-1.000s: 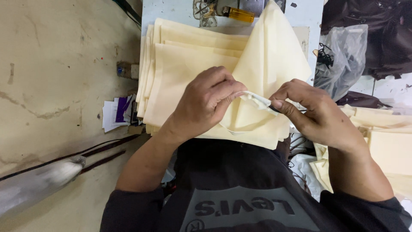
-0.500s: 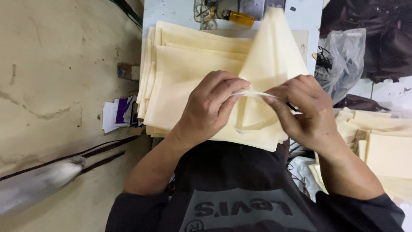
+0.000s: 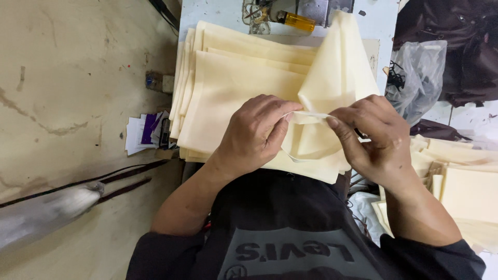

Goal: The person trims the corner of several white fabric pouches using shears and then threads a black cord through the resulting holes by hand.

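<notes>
Nearest the camera is the person's dark shirt (image 3: 290, 243), with both forearms reaching forward from it over the edge of the work table (image 3: 384, 26). The left hand (image 3: 254, 135) lies knuckles up on the top sheet of a stack of cream fabric pieces (image 3: 228, 83), its thumb and forefinger closed together on one end of a narrow white strip (image 3: 306, 116). The right hand (image 3: 376, 140) sits just beside it, fingers curled and pinched shut on the other end of the same strip, so the strip runs short and taut between the two hands, directly in the gap between the fingertips. Below the strip a loose loop of the white edging hangs down over a cream piece (image 3: 337, 78) that is folded up and stands raised from between the hands toward the far side of the table. To the right of the right forearm lies a second heap of cream pieces (image 3: 467, 181). To the left, below the table edge, small paper slips (image 3: 145, 135) rest on the concrete floor (image 3: 67, 78). Farthest off, at the table's far edge, stands part of a sewing machine (image 3: 311, 8) with a small amber bottle (image 3: 300, 22), and a clear plastic bag (image 3: 420, 72) lies to the right.
</notes>
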